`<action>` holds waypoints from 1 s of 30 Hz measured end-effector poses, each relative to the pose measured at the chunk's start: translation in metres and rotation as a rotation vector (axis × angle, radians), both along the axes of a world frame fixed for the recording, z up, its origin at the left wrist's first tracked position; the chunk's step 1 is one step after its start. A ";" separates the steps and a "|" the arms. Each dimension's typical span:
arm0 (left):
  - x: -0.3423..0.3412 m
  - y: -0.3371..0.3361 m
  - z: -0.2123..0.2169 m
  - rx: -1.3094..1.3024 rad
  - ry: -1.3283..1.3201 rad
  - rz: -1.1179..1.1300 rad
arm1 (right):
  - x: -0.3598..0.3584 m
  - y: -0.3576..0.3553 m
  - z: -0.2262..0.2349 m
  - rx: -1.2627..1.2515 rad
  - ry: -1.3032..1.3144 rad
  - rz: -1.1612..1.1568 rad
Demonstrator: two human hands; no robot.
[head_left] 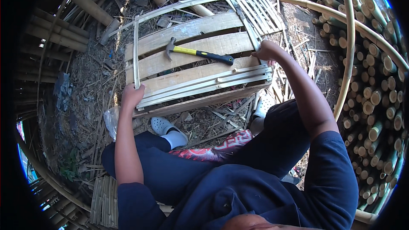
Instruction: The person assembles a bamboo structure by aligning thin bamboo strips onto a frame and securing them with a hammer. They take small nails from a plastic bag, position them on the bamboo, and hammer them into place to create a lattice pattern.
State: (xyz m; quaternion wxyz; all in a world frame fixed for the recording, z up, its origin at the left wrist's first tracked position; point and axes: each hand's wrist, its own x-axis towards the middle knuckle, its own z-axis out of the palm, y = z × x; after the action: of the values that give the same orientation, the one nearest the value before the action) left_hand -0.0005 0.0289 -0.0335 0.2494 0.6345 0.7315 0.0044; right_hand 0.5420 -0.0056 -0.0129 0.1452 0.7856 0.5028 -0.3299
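A frame of thin bamboo strips [200,83] lies on a low table of wooden planks [191,49]. My left hand [132,95] grips the frame's near left corner, where an upright strip [136,53] meets the front strips. My right hand [266,52] holds the right side strip [249,27] at the table's right edge. A hammer [198,53] with a yellow and black handle rests on the planks between my hands, touched by neither.
A woven bamboo mat [255,6] lies at the table's far right. Stacked bamboo poles [375,98] fill the right side, with a long bent bamboo strip [349,38] over them. More poles [81,0] lie at upper left. My feet in pale clogs [164,125] rest under the table's front edge.
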 end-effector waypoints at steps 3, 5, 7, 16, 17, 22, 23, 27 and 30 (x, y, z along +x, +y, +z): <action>-0.012 0.002 -0.015 0.139 0.077 0.020 | 0.002 0.002 -0.005 0.099 0.076 0.010; -0.026 0.008 -0.023 0.104 0.123 0.029 | 0.000 0.007 -0.008 0.135 0.061 0.077; -0.027 0.009 -0.022 0.066 0.166 0.030 | -0.001 0.008 -0.012 0.161 0.009 0.134; -0.016 -0.001 0.025 0.239 -0.226 0.239 | -0.005 0.000 -0.006 0.226 -0.099 0.161; 0.005 -0.004 0.043 0.285 -0.195 0.196 | 0.002 -0.006 -0.003 0.221 -0.093 0.126; 0.005 -0.013 0.060 0.310 -0.299 0.204 | -0.008 -0.012 0.014 0.153 0.010 0.049; 0.010 -0.016 0.061 0.315 -0.261 0.201 | -0.007 -0.011 0.010 0.189 -0.014 0.057; 0.004 -0.010 0.041 0.303 -0.299 0.228 | -0.004 -0.010 0.002 0.297 -0.055 0.120; 0.001 -0.008 0.028 0.269 -0.194 0.231 | -0.005 -0.010 0.013 0.421 -0.068 0.047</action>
State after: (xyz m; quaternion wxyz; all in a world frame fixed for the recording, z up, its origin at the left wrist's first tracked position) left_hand 0.0003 0.0209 -0.0052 0.2295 0.5707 0.7647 0.1920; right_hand 0.5373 -0.0153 -0.0003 0.0026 0.7974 0.5736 -0.1875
